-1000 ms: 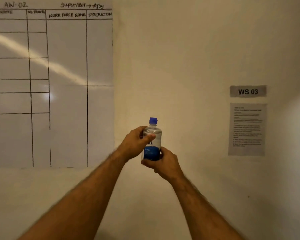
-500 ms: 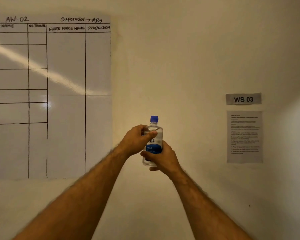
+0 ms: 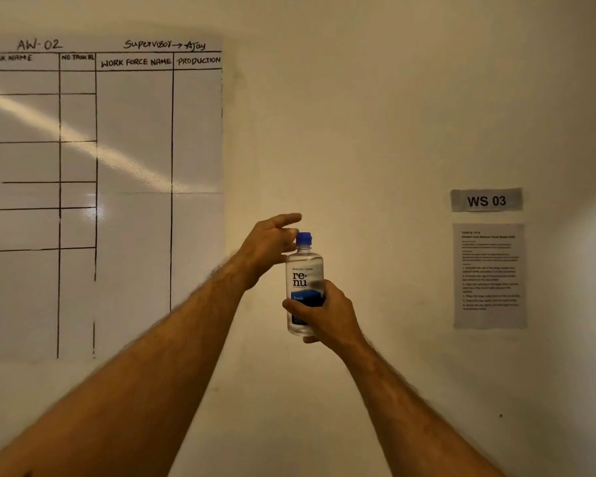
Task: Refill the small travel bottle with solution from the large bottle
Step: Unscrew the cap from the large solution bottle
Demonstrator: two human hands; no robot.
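Since the earlier frame, left hand (image 3: 269, 246) has left the bottle (image 3: 304, 287) body and reaches, fingers loose, beside its cap (image 3: 304, 238), while right hand (image 3: 324, 313) grips the lower label; clear plastic looks light, smooth, perhaps slippery.

I see a clear bottle (image 3: 304, 280) with a bright blue cap (image 3: 304, 238), dark "renu" lettering on its pale upper label and a blue band below it. The wall (image 3: 375, 115) behind is cream with a warm yellowish cast. On my left hangs a white board (image 3: 135, 201) ruled with a black hand-drawn grid and black handwritten headings, crossed by a pale diagonal streak of glare. On my right are a grey sign (image 3: 486, 200) with bold black "WS 03" and a grey sheet (image 3: 490, 275) of small dark print
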